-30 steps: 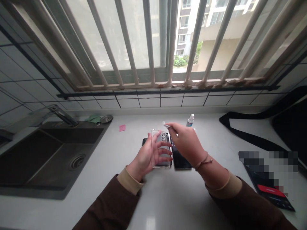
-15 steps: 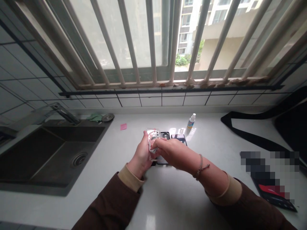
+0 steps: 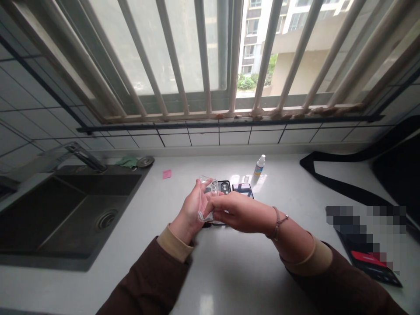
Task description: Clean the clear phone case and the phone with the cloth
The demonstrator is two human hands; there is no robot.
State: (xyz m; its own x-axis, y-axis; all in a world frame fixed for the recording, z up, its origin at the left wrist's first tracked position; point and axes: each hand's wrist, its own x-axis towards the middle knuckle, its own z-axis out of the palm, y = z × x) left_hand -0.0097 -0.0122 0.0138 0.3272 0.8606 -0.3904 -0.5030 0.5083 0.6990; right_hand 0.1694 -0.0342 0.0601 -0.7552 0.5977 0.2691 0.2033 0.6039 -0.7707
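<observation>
My left hand (image 3: 189, 211) holds a clear phone case (image 3: 208, 184) tilted up over the counter, its camera cutouts at the top. My right hand (image 3: 238, 213) reaches across with its fingers pinched inside the lower part of the case. A small white wipe (image 3: 201, 215) shows at those fingertips, mostly covered. Beneath the hands lies a dark phone case (image 3: 225, 187) with camera holes, partly hidden. Just right of it, a phone (image 3: 243, 189) lies with its glossy screen up, its lower part behind my right hand.
A small spray bottle (image 3: 259, 166) stands behind the phone. To the left are a pink sticky note (image 3: 166, 174) and a dark sink (image 3: 82, 218) with a faucet (image 3: 85, 158). A black strap (image 3: 341, 179) and a partly blurred dark item (image 3: 370, 258) lie on the right.
The pinched right fingers and the wipe have moved down and left, to the lower corner of the clear case. My left hand keeps its hold. The whole view has shifted slightly.
</observation>
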